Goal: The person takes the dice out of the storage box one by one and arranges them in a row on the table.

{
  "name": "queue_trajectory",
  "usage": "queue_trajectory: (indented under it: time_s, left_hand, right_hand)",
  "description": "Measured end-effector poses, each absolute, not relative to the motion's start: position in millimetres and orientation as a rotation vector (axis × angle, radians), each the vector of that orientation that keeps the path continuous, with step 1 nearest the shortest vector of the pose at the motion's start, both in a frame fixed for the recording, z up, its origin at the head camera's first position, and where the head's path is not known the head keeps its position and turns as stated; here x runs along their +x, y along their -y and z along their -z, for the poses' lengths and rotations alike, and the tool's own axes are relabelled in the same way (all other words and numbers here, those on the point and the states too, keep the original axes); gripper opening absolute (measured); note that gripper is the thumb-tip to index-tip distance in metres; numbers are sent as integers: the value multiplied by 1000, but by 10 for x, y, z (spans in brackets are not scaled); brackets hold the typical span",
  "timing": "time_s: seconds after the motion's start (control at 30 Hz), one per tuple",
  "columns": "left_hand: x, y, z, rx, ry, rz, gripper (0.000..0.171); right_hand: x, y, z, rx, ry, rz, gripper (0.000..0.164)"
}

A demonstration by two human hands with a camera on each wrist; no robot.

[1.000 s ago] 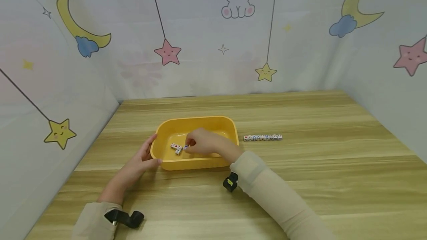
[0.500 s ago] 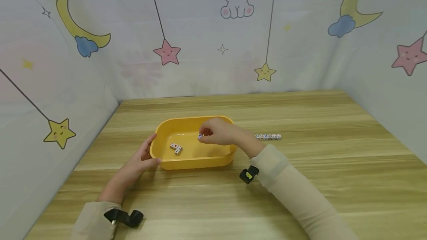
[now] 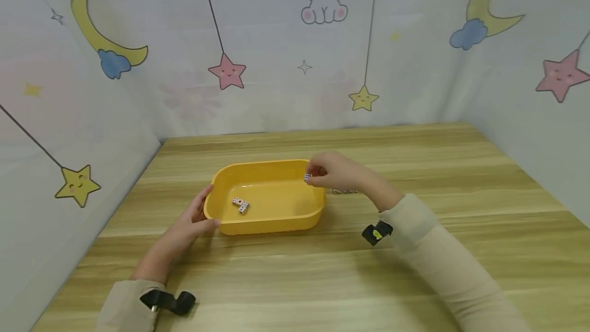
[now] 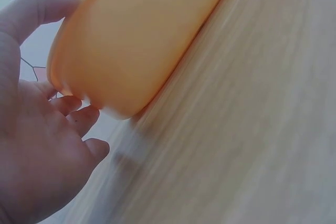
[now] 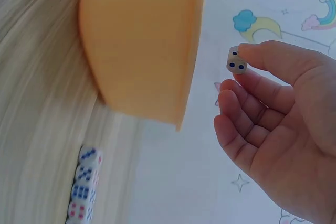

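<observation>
A yellow plastic tub (image 3: 272,227) stands on the table, and my left hand (image 3: 186,227) grips its left end. In the left wrist view the thumb lies at the rim while curled fingers touch the tub wall. My right hand (image 3: 341,172) pinches one white die (image 5: 237,60) with blue dots between thumb and index finger. It is above the tub's right end. Several white dice (image 3: 241,204) lie close together in the left part of the tub. On the table right of the tub runs a row of dice (image 5: 83,184), mostly hidden behind my right hand in the head view.
The wood-grain table (image 3: 295,281) ends at a white cloth backdrop (image 3: 276,106) printed with stars, moons and a rabbit. Cloth also hangs along both sides. A black camera mount sits on each wrist.
My right hand has lifted a die from among those in the tub and moved right and up to the tub's right end. My left hand stays at the left end.
</observation>
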State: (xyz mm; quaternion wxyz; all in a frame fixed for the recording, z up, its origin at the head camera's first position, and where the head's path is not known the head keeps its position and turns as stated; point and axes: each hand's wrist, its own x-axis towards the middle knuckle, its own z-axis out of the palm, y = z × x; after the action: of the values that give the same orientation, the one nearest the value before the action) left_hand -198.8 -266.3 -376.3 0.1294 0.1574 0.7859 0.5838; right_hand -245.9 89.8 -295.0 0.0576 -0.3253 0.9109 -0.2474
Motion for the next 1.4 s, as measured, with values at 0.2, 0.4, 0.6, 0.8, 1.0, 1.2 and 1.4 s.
queue_trajectory:
  time_s: [0.2, 0.4, 0.6, 0.8, 1.0, 1.2, 1.4]
  left_hand:
    - [-1983, 2668, 3756, 450, -2296, -1686, 86]
    - [-1973, 2671, 3755, 459, -2278, -1694, 85]
    - [-1976, 2667, 3762, 479, -2248, -1726, 86]
    - [-1982, 2667, 3770, 476, -2247, -1734, 87]
    - [-1982, 2659, 3776, 475, -2253, -1737, 86]
    - [-1984, 2662, 3779, 466, -2260, -1726, 86]
    - [-1980, 2661, 3770, 461, -2263, -1724, 86]
  right_hand:
    - [-2477, -1168, 2990, -895, -2773, 746, 13]
    - [-2475, -1477, 3007, -823, -2792, 762, 13]
    - [-2483, -1800, 3057, -762, -2837, 750, 15]
    - [-2487, -2089, 3130, -696, -2861, 758, 16]
    - [-2488, -2285, 3184, -645, -2877, 730, 17]
    - [-2502, -2409, 3246, -627, -2880, 708, 17]
    - [-2535, -2505, 3323, -603, -2894, 698, 15]
